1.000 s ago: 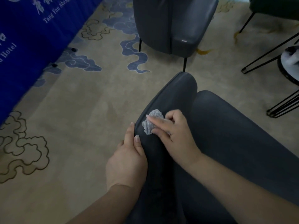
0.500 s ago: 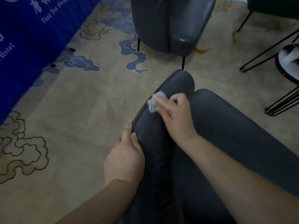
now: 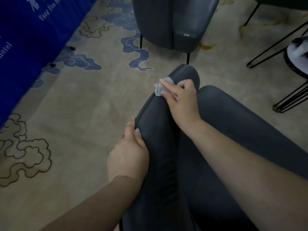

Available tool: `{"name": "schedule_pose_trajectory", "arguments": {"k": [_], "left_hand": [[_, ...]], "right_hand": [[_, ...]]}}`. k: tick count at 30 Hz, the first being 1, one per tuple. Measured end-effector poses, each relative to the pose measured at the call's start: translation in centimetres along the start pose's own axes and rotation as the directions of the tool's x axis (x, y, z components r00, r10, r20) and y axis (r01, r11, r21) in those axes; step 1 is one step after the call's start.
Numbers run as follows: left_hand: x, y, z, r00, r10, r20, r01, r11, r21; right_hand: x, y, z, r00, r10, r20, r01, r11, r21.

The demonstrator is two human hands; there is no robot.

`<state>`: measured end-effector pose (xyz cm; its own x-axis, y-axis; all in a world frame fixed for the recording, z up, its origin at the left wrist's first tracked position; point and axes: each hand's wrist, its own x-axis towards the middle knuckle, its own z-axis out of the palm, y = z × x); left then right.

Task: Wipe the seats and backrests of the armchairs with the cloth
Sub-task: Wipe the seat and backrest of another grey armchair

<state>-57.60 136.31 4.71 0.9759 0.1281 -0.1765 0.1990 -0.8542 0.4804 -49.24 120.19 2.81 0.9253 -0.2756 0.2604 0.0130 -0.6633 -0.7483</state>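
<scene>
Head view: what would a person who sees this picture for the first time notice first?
First, the two bare hands on the dark grey armchair in the middle: the right hand presses a crumpled grey cloth on the padded edge near its far end, and the left hand grips that edge nearer the camera. Next, the bright blue banner at the left, over the carpet with cloud patterns.

- Open patterned carpet (image 3: 86, 104) was seen left of the near armchair (image 3: 221, 130), giving free passage.
- Ahead, a second armchair (image 3: 173, 22) was set well apart, carpet between.
- The far left was closed off by a blue banner (image 3: 25, 47).
- The right was obstructed by black wire legs (image 3: 275, 39).
</scene>
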Motion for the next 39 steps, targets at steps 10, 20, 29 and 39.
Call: {"name": "schedule_pose_trajectory", "arguments": {"k": [10,20,29,39], "left_hand": [[0.2,0.3,-0.1,0.999,-0.033,0.034,0.033,0.999,0.006],[0.0,0.4,-0.3,0.998,-0.042,0.054,0.041,0.999,0.023],[0.0,0.5,-0.4,0.996,-0.066,0.065,0.067,0.998,-0.017],[0.2,0.3,-0.3,0.995,-0.082,0.049,0.082,0.997,0.003]], "right_hand": [[-2.1,0.3,-0.6,0.97,-0.228,0.083,0.23,0.973,-0.015],[-2.0,0.2,-0.1,0.972,-0.235,0.013,0.235,0.972,-0.011],[6.8,4.9,0.3,0.992,0.112,-0.058,-0.111,0.994,0.013],[10.2,8.7,-0.4,0.902,0.417,-0.114,-0.373,0.885,0.279]]}}
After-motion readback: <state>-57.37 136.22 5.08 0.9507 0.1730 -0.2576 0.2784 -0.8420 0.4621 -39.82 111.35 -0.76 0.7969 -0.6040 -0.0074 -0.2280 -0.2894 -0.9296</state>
